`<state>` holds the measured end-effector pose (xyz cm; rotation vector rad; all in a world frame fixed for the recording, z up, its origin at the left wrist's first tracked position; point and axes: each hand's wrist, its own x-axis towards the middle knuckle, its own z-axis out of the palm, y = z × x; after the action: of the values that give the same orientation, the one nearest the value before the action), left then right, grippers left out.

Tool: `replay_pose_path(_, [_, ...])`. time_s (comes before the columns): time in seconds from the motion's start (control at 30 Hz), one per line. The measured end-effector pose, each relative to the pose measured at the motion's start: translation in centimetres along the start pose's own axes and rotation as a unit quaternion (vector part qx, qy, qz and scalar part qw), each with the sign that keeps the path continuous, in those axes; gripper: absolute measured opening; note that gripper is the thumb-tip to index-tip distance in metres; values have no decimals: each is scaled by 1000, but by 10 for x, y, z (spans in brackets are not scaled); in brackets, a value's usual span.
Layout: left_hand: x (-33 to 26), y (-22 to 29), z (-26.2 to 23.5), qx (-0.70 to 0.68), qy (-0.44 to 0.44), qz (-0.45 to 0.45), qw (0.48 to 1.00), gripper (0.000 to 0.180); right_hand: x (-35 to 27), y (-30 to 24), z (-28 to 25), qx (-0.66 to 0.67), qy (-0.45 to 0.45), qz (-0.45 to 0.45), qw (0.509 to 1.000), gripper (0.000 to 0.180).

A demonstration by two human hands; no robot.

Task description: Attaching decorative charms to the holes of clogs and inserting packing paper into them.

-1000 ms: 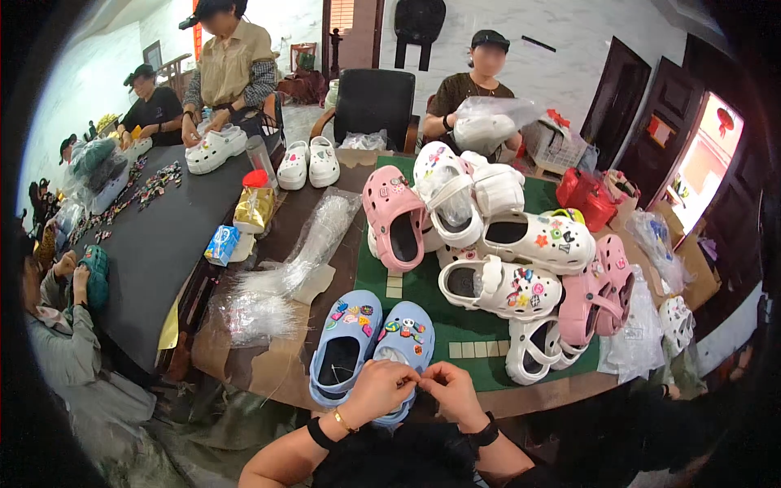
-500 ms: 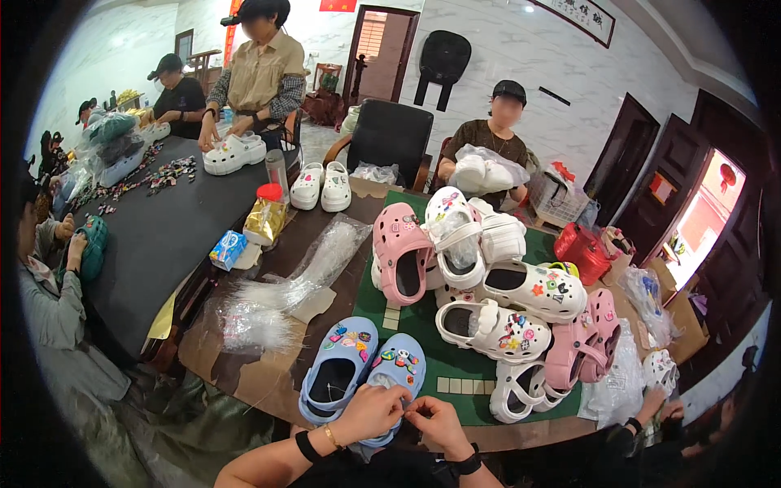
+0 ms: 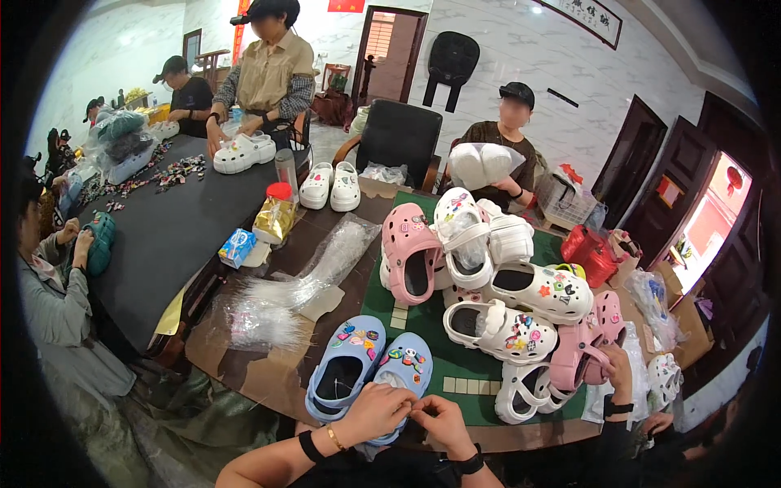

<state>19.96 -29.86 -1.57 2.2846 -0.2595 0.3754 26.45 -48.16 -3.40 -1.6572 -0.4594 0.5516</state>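
Two light blue clogs stand side by side at the table's near edge, their tops covered in colourful charms: a left clog (image 3: 345, 362) and a right clog (image 3: 407, 363). Over the heel of the right clog, my left hand (image 3: 379, 412) is closed in a pinch. My right hand (image 3: 442, 423) meets it fingertip to fingertip, pinched as well. Whatever lies between the fingers is too small to make out. A thin clear strand shows in the left clog's opening. Just beyond lies a bundle of clear plastic strands (image 3: 272, 313) in a wrapper.
White clogs (image 3: 504, 332) and pink clogs (image 3: 409, 252) are heaped on the green mat (image 3: 423, 342) to the right. Another person's hand (image 3: 618, 374) touches a pink clog. Farther off are a gold pouch (image 3: 275, 218), a blue box (image 3: 237, 247) and co-workers handling footwear.
A co-worker's hand at the right has come up onto the pink clogs. The person across the table has shifted the bagged white bundle. My pinched hands stay at the right blue clog.
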Motion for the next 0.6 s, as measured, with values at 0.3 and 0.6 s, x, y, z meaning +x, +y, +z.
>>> replay_pose_path(0.3, [-17,10,-7,79,41,41,995,17,0,2,-1,9,14,-2,1000,9])
replay_pose_path(0.6, [-12,9,1,61,91,54,993,10,-8,-14,-4,-3,10,-5,1000,11])
